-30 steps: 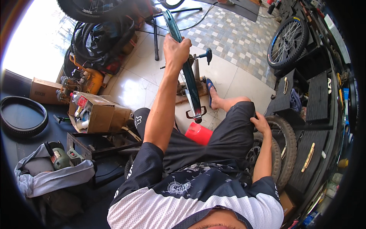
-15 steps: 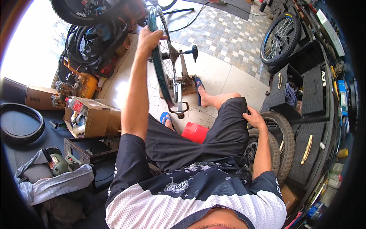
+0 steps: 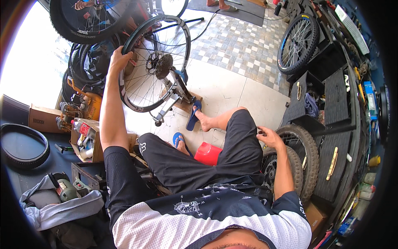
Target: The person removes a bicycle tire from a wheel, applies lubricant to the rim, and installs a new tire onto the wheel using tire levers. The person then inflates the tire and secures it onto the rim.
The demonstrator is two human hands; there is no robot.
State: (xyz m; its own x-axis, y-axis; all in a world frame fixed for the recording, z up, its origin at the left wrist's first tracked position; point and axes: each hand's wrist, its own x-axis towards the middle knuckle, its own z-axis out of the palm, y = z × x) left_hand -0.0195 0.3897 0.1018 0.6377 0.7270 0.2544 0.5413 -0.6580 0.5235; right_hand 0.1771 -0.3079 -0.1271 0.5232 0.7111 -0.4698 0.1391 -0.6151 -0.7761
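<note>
While your left hand (image 3: 119, 61) grasps the bicycle wheel (image 3: 157, 64) at its left rim, fingers hooked over the edge, your right hand (image 3: 271, 138) is by your right knee, fingers released and half-curled; can't tell if they touch the shorts (image 3: 242, 143). Wheel's ahead of you, left of centre, tilted, hub beside the metal stand (image 3: 181, 89); can't tell if the axle is clamped. Dark rim, pale marks, greenish outer edge upper left, thin spokes, dark toothed cassette (image 3: 165, 67). Tight upper left: a fat-tyred wheel (image 3: 68, 31) overlaps yours in view. Near side, you've got your blue sandals (image 3: 194, 118) and a red bucket (image 3: 207, 153). More room right: pale floor tiles (image 3: 230, 89) run toward black drawers (image 3: 296, 97).
</note>
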